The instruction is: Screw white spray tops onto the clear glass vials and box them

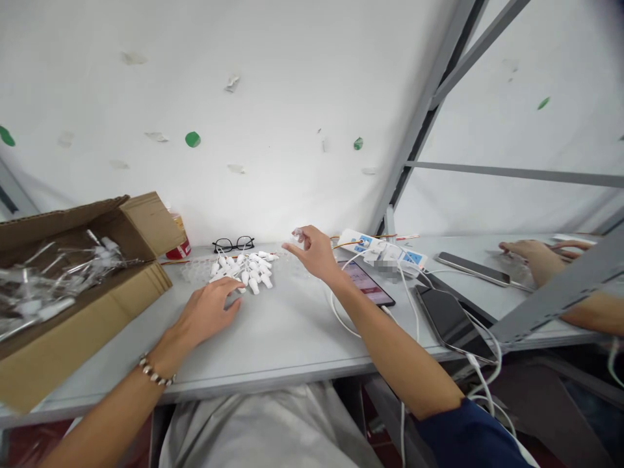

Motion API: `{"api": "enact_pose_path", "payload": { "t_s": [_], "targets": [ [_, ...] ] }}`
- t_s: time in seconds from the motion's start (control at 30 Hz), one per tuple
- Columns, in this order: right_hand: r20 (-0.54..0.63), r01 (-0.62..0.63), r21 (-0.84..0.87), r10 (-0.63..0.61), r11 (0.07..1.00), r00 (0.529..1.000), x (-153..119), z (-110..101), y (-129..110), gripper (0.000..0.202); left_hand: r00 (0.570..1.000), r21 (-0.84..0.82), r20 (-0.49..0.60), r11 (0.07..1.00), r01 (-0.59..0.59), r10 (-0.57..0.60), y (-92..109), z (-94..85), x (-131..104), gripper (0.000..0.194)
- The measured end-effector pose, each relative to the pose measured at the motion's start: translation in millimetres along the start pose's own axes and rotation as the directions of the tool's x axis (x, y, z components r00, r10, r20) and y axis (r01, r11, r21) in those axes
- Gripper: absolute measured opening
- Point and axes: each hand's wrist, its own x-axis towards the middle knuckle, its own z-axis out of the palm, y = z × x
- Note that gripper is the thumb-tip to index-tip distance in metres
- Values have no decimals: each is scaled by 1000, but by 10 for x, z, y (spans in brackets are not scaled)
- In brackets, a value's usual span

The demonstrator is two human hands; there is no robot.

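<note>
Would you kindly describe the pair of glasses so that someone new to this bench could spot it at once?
Start at the open cardboard box at the table's left end. Just right of it, past a red-labelled container against the white wall, lie the black-framed glasses, behind the heap of small white parts that the left hand touches. They are the only dark, thin-rimmed thing there.

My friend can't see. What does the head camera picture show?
A person's left hand touches a pile of small white plastic pieces on a grey table, while the right hand pinches a small clear piece. Around them are a cardboard box, glasses, phones and a power strip.
</note>
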Motion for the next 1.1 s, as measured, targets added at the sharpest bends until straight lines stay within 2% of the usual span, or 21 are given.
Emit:
{"api": "enact_pose_path", "payload": {
  "t_s": [0.17, 0.37, 0.53, 0.8, 0.93, 1.1],
  "targets": [
    [107, 5, -33, -1, 999, 994, -28, -6, -70, 27, 1000, -14, -7, 1000, -8, 8, 3, -2, -10, 34],
    [59, -8, 29, 7, 1000, 998, 33, -153, -14, 27, 1000, -13, -24, 1000, 8, -8, 15, -19, -12, 29],
    [267, -35, 85, 11, 996, 964, 67, -325, -24, 29, 1000, 8, -18, 1000, 13, -12, 18, -26, -14, 28],
    [400, -32, -93, 66, 995, 914, 52, -355, 33, 29, 1000, 19, -24, 1000, 0, 1, 20, -37, -7, 27],
    [434, -18, -210, 110, 978, 894, 39, -341, -8, 26, 1000, 27, -4, 1000, -3, 3, 25, -45, -5, 29],
    [486, 27, -276, 116, 961, 867, 36, -326, -22, 26, 1000, 28, -2, 1000, -14, 14, 41, -63, -9, 30]
  ]
}}
